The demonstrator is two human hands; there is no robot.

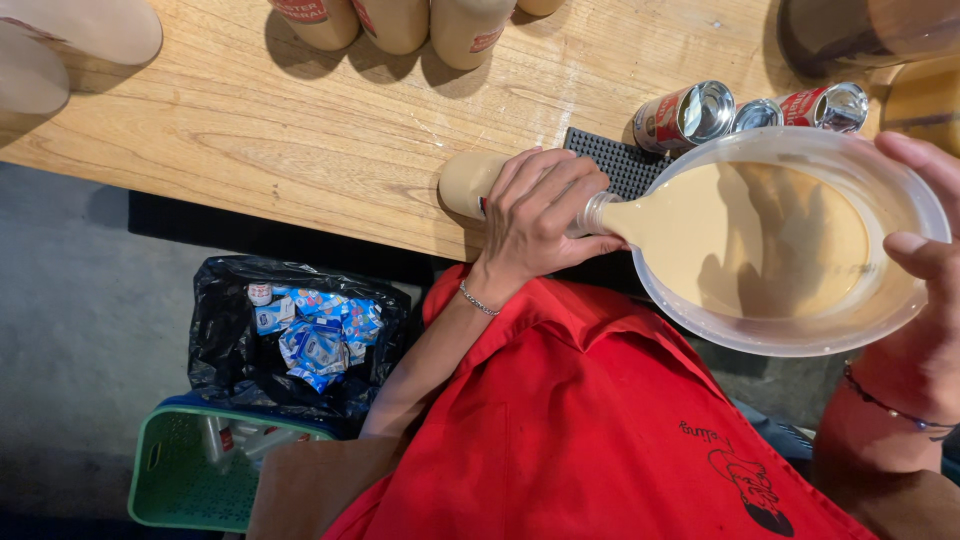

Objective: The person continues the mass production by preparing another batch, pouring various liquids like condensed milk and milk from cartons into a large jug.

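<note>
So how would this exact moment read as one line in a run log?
left hand: grips bottle lying on wooden table | right hand: tilts clear tub, beige liquid at bottle mouth | behind: opened cans

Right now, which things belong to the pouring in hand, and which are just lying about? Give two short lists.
In use: left hand holding the bottle; right hand tilting the bowl of beige liquid.

Lying about: filled bottles, open cans, black mat, rubbish bag, green basket.
</note>
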